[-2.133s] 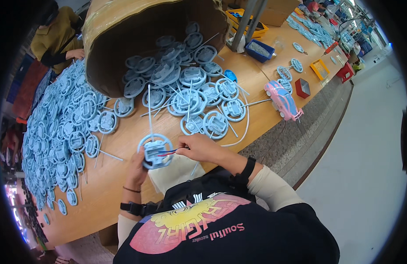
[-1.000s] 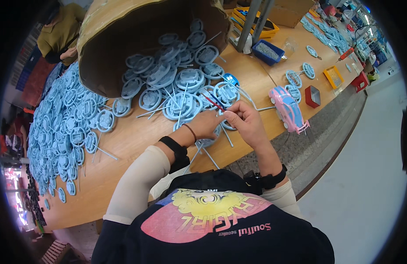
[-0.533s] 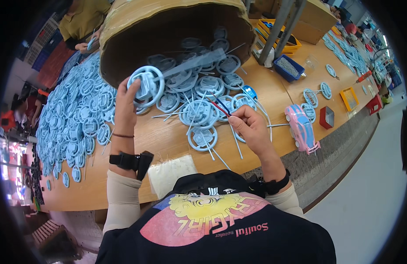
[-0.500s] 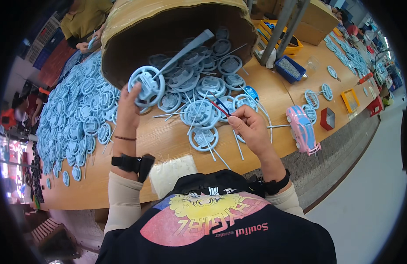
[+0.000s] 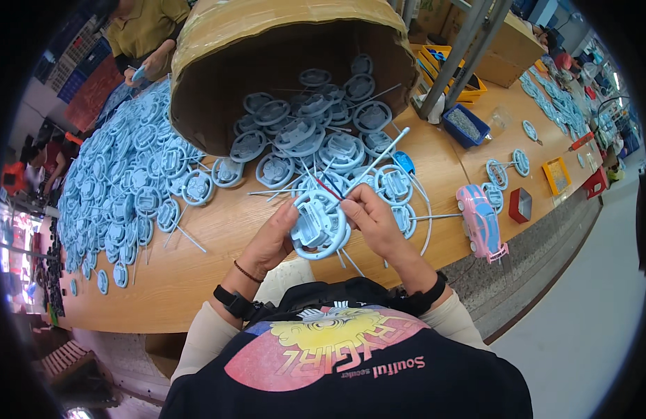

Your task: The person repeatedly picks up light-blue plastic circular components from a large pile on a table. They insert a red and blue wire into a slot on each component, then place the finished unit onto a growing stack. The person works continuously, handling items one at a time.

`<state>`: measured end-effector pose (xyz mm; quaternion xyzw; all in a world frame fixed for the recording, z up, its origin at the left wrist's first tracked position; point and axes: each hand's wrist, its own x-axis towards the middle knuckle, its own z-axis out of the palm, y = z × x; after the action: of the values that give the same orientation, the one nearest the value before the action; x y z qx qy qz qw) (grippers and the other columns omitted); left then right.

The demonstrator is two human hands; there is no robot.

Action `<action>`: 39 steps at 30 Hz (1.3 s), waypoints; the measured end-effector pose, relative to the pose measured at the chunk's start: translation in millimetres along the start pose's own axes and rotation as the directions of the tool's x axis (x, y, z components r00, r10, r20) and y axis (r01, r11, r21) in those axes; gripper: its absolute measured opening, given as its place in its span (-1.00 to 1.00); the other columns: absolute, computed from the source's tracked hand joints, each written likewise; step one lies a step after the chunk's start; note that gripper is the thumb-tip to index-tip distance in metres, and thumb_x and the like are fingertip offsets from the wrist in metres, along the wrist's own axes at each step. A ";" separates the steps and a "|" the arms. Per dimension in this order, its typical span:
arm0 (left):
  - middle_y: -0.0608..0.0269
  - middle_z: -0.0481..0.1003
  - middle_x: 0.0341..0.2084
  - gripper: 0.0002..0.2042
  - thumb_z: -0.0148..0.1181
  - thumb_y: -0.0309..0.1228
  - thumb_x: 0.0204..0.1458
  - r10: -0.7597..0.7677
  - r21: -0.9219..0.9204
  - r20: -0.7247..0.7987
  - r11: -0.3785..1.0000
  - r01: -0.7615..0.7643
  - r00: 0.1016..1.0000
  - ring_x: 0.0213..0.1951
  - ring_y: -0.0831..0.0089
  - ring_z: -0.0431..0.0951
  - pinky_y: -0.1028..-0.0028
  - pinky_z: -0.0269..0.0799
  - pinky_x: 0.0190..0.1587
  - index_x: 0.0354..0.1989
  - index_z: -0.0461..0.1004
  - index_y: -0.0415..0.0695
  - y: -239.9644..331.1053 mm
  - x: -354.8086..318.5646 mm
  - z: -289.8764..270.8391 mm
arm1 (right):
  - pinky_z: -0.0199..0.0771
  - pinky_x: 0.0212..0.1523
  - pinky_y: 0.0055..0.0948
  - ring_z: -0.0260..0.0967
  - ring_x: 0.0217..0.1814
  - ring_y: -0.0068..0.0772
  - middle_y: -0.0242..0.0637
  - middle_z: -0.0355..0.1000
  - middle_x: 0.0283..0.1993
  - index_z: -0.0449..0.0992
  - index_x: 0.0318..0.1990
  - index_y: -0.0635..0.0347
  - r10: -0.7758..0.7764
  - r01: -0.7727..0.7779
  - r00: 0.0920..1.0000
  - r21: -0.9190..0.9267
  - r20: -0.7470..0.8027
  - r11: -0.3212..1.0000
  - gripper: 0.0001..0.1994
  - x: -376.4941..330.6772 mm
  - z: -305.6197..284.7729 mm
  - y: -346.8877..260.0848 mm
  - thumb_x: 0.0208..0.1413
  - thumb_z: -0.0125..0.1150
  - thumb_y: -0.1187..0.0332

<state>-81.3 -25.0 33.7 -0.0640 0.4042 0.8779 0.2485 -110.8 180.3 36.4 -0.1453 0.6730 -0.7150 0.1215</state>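
1. The left hand (image 5: pixel 277 234) holds a light blue toy steering wheel (image 5: pixel 320 225) just above the near edge of the wooden worktop (image 5: pixel 218 237). Its fingers are curled shut around the wheel's left rim.
2. The right hand (image 5: pixel 370 215) is at the wheel's top right side. Its fingers are pinched shut on thin red and dark wires (image 5: pixel 325 187) that poke up from the wheel.
3. Just behind the hands, a loose heap of the same blue wheels (image 5: pixel 316 136) spills out of a big cardboard drum (image 5: pixel 281 42) lying on its side. Many have long thin sticks on them. I think these wait for their turn, so a lot is left to do.
4. On the left, a very big spread of blue wheels (image 5: pixel 120 202) covers the worktop. These look like the finished ones, so a lot seems done too.
5. The wheel in hand seems to be in the middle of its step, since the wires are not tucked away yet.
6. On the right, near the edge, sits a pink toy car (image 5: pixel 482 222). A small red tray (image 5: pixel 522 204) is just beside it.
7. Far on the left, another person's hand (image 5: pixel 152 66) works by the drum.
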 end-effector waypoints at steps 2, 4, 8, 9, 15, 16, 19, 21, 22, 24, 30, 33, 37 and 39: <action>0.27 0.39 -0.18 -0.57 0.08 -0.26 0.04 -0.019 -0.014 -0.049 1.000 0.019 0.999 -0.12 0.47 0.43 0.44 0.42 -0.11 0.05 0.21 -0.18 -0.3 2.1 -3.9 | 0.16 -0.55 -0.62 0.16 -0.58 -0.67 -0.41 0.26 -0.63 0.30 -0.36 0.26 0.004 -0.003 1.000 -0.034 0.013 0.999 -0.80 0.8 2.8 0.3 0.11 0.02 0.28; 0.29 0.43 -0.25 -0.65 0.02 -0.25 0.08 -0.030 0.047 -0.105 0.998 0.035 0.994 -0.19 0.51 0.46 0.46 0.41 -0.13 -0.04 0.30 -0.20 0.2 2.7 -7.7 | 0.17 -0.56 -0.60 0.18 -0.58 -0.65 -0.39 0.27 -0.63 0.30 -0.37 0.26 -0.003 0.005 1.000 -0.079 0.015 0.997 -0.80 3.5 3.6 2.0 0.11 0.03 0.28; 0.36 0.47 -0.47 -0.80 0.04 -0.31 0.07 -0.113 0.243 -0.061 0.962 0.125 0.992 -0.45 0.59 0.47 0.56 0.43 -0.34 -0.27 0.43 -0.19 3.4 -5.7 -25.7 | 0.19 -0.56 -0.53 0.22 -0.60 -0.56 -0.33 0.30 -0.64 0.32 -0.38 0.26 -0.004 0.003 1.000 -0.249 -0.003 0.968 -0.80 3.1 4.2 -9.2 0.08 0.05 0.28; 0.36 0.47 -0.47 -0.80 0.05 -0.31 0.07 -0.107 0.267 -0.069 0.956 0.122 0.992 -0.46 0.59 0.47 0.57 0.43 -0.35 -0.26 0.43 -0.19 3.8 -6.8 -26.0 | 0.20 -0.56 -0.51 0.23 -0.61 -0.53 -0.31 0.31 -0.64 0.32 -0.38 0.26 0.002 -0.002 1.000 -0.280 -0.001 0.960 -0.80 2.1 3.8 -6.0 0.08 0.05 0.29; 0.36 0.46 -0.41 -0.78 0.02 -0.33 0.09 0.065 0.312 -0.161 0.950 -0.012 0.985 -0.39 0.57 0.48 0.52 0.44 -0.28 -0.17 0.41 -0.19 9.7 -12.0 -30.4 | 0.25 -0.53 -0.37 0.32 -0.58 -0.23 -0.20 0.36 -0.59 0.37 -0.43 0.23 -0.032 0.052 0.998 -0.484 0.049 0.873 -0.78 -6.6 -1.7 -16.9 0.01 0.11 0.23; 0.36 0.46 -0.41 -0.78 0.01 -0.33 0.09 0.107 0.304 -0.186 0.952 -0.047 0.977 -0.39 0.57 0.48 0.51 0.45 -0.28 -0.17 0.41 -0.19 9.9 -11.8 -31.9 | 0.25 -0.53 -0.35 0.33 -0.56 -0.19 -0.19 0.37 -0.59 0.37 -0.43 0.23 -0.001 0.048 0.996 -0.546 0.086 0.836 -0.78 -9.6 -2.1 -21.3 0.00 0.11 0.23; 0.34 0.46 -0.40 -0.78 0.01 -0.33 0.09 0.174 0.282 -0.187 0.952 -0.117 0.967 -0.38 0.55 0.49 0.50 0.46 -0.27 -0.17 0.41 -0.18 9.3 -13.1 -35.6 | 0.27 -0.50 -0.33 0.34 -0.53 -0.17 -0.19 0.39 -0.57 0.39 -0.43 0.21 0.031 0.051 0.992 -0.628 0.119 0.777 -0.78 -14.0 -1.3 -15.9 -0.03 0.14 0.23; 0.36 0.44 -0.42 -0.76 0.03 -0.33 0.08 0.188 0.277 -0.197 0.952 -0.129 0.962 -0.38 0.54 0.48 0.50 0.47 -0.26 -0.14 0.40 -0.19 8.6 -14.7 -29.8 | 0.25 -0.51 -0.46 0.32 -0.57 -0.35 -0.26 0.38 -0.58 0.41 -0.44 0.23 0.052 0.038 0.992 -0.662 0.116 0.748 -0.78 -13.9 -0.2 -15.0 -0.03 0.16 0.24; 0.35 0.44 -0.42 -0.76 0.03 -0.33 0.09 0.191 0.269 -0.196 0.954 -0.134 0.962 -0.38 0.54 0.48 0.49 0.47 -0.25 -0.14 0.40 -0.19 5.8 -14.2 -27.7 | 0.25 -0.51 -0.45 0.32 -0.56 -0.34 -0.25 0.39 -0.58 0.41 -0.44 0.23 0.032 0.057 0.992 -0.653 0.124 0.755 -0.78 -14.2 -0.1 -12.2 -0.03 0.16 0.24; 0.34 0.44 -0.40 -0.76 0.02 -0.33 0.09 0.195 0.257 -0.195 0.956 -0.142 0.961 -0.36 0.54 0.47 0.47 0.47 -0.23 -0.13 0.39 -0.20 1.9 -13.0 -23.7 | 0.26 -0.50 -0.45 0.34 -0.55 -0.33 -0.24 0.40 -0.56 0.41 -0.44 0.23 -0.008 0.094 0.991 -0.633 0.137 0.769 -0.78 -14.2 -0.4 -6.6 -0.03 0.16 0.24; 0.32 0.45 -0.36 -0.74 -0.01 -0.32 0.11 0.158 0.249 -0.130 0.961 -0.122 0.979 -0.33 0.55 0.47 0.46 0.46 -0.21 -0.10 0.37 -0.21 2.1 -11.9 -25.0 | 0.27 -0.50 -0.41 0.34 -0.53 -0.31 -0.23 0.40 -0.55 0.41 -0.45 0.23 0.043 0.070 0.985 -0.608 0.168 0.791 -0.77 -11.4 -8.7 -7.2 -0.05 0.18 0.23; 0.31 0.46 -0.36 -0.72 -0.03 -0.31 0.12 0.158 0.268 -0.152 0.957 -0.113 0.976 -0.33 0.54 0.48 0.46 0.45 -0.20 -0.08 0.35 -0.22 4.4 -17.4 -24.6 | 0.27 -0.50 -0.42 0.34 -0.54 -0.31 -0.23 0.40 -0.56 0.41 -0.45 0.23 -0.036 0.158 0.977 -0.600 0.210 0.784 -0.77 -9.9 -7.7 -7.1 -0.05 0.18 0.24; 0.23 0.44 -0.23 -0.65 -0.08 -0.23 0.13 0.133 0.234 -0.053 0.965 -0.117 0.990 -0.22 0.46 0.46 0.39 0.40 -0.11 -0.04 0.31 -0.24 0.7 -19.1 -32.5 | 0.26 -0.51 -0.40 0.34 -0.54 -0.31 -0.23 0.39 -0.56 0.41 -0.45 0.23 0.001 0.131 0.973 -0.559 0.230 0.818 -0.78 -10.2 -6.4 0.3 -0.05 0.17 0.24; 0.18 0.42 -0.14 -0.62 -0.10 -0.20 0.14 0.113 0.136 -0.031 0.985 -0.108 0.993 -0.10 0.39 0.43 0.34 0.35 -0.02 -0.01 0.28 -0.24 -3.9 -16.7 -23.8 | 0.26 -0.51 -0.39 0.34 -0.54 -0.30 -0.23 0.39 -0.56 0.41 -0.44 0.22 0.034 0.098 0.973 -0.537 0.229 0.838 -0.79 -13.3 -3.9 4.3 -0.05 0.16 0.24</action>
<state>-67.1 -46.9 20.5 -0.0416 0.4701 0.8597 0.1953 -100.1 188.5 31.3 -0.2666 0.8273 -0.4743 0.1400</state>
